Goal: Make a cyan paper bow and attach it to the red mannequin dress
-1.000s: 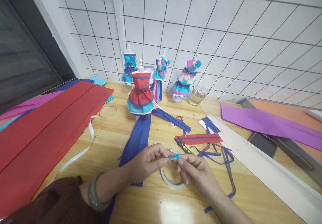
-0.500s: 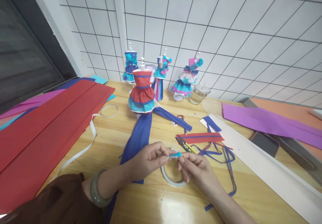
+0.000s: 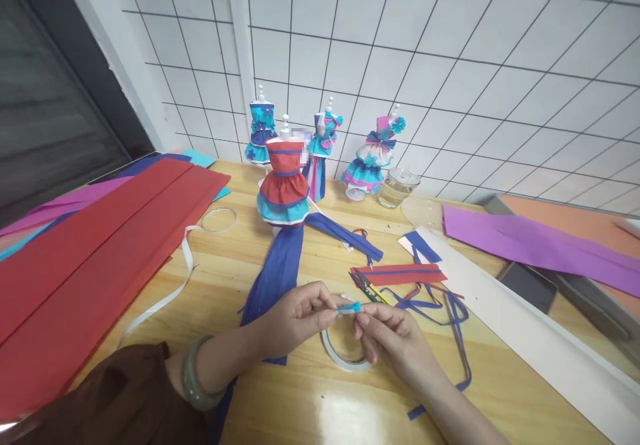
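My left hand (image 3: 306,318) pinches one end of a small folded strip of turquoise and white crepe paper (image 3: 349,308). At the strip's other end, the thumb and fingertips of my right hand (image 3: 393,331) are closed on it. Below the strip, a roll of white tape (image 3: 345,363) lies on the table, partly hidden by my fingers. Thread snips (image 3: 369,288) with yellow and green on them rest just behind my right hand. Beyond my hands stands a small dress form in a red and turquoise paper dress (image 3: 284,181), and blue crepe paper (image 3: 277,265) stretches from it towards my left forearm.
Three more dressed forms, one a pink and turquoise dress (image 3: 371,158), stand by the tiled wall near a glass of liquid (image 3: 397,188). Red paper sheets (image 3: 115,251) cover the left side. Blue strips (image 3: 460,348), a red strip (image 3: 400,273) and white paper (image 3: 515,311) lie right.
The view has shifted very slightly. Both hands keep their pinch on the small strip, with hardly any visible movement.
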Available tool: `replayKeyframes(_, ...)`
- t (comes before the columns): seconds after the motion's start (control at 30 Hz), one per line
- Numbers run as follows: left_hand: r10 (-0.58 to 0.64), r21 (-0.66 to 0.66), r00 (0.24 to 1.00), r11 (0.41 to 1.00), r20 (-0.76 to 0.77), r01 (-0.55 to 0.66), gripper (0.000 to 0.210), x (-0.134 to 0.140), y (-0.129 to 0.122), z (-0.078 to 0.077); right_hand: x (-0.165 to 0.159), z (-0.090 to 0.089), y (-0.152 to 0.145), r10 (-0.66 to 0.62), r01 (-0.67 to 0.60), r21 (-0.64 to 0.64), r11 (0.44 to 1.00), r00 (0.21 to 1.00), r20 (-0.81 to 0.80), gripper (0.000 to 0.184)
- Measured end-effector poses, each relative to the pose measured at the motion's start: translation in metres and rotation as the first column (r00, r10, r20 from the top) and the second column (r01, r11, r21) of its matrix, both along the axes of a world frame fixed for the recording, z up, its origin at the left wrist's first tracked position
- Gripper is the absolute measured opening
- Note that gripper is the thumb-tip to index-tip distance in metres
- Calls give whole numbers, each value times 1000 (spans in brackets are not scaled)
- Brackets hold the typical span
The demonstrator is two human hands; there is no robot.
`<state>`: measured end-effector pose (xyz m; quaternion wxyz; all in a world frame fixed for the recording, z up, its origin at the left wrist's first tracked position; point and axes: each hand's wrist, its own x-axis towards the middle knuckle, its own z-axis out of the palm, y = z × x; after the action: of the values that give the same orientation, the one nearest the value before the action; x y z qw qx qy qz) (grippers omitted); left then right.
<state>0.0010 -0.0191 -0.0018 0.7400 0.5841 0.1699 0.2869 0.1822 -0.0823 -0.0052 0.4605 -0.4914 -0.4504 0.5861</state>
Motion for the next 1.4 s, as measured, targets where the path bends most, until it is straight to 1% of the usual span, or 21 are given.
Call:
replayKeyframes(0.43, 6, 3, 1000, 1000, 0, -6, 7, 0, 0, 0, -1, 0, -1, -1, 1, -16, 1000, 1000, -17, 27)
replayKeyframes(0.73, 14, -14, 1000, 1000, -10, -14, 14, 0, -1, 2, 0, 0, -1, -4, 4, -16, 1000, 1000, 13, 29)
replayKeyframes(0.93, 9, -16, 1000, 1000, 2, -9, 11, 0, -1, 2, 0, 1, 0, -10, 10, -11, 1000, 1000, 13, 30)
replayKeyframes(1.17, 15, -9, 1000, 1000, -26, -15, 12, 1, -1, 3, -2, 3, -1, -10, 11, -12, 1000, 999, 32, 31)
replayKeyframes(1.4, 3, 0, 1000, 1000, -8, -3, 12, 1, -1, 4, -2, 2, -1, -23, 24, -14, 1000, 1000, 15, 30)
